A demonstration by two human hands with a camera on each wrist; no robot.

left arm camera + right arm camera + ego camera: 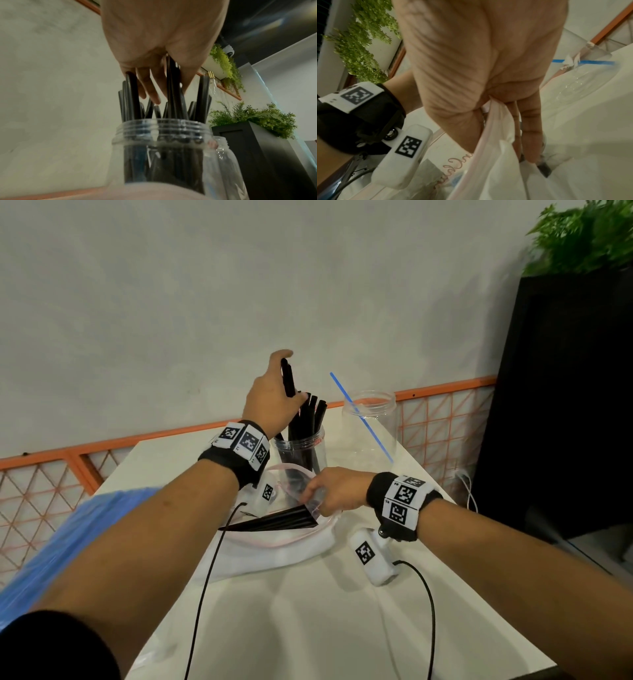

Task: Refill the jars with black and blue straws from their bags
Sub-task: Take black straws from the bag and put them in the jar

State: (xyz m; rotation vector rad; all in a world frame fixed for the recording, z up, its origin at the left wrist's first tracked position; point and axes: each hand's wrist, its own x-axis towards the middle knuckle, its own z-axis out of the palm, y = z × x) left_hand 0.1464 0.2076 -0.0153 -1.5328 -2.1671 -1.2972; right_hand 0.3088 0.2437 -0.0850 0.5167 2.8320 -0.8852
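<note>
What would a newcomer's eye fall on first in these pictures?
The left hand lowers black plastic straws into a clear plastic jar at the table's middle. Right of it, one thin blue straw leans in a second clear jar, while the right hand grips a clear zip bag.

a cafe-like room: white table, orange lattice railing, planter greenery.

Left arm extends forward, far and raised; left hand is lifted above the right, fingers pointing down, thumb and fingers pinching black straws. Right forearm reaches in from the near right; right hand is low, fingers gripping the bag rim. Both wrists carry marker bands.
</note>
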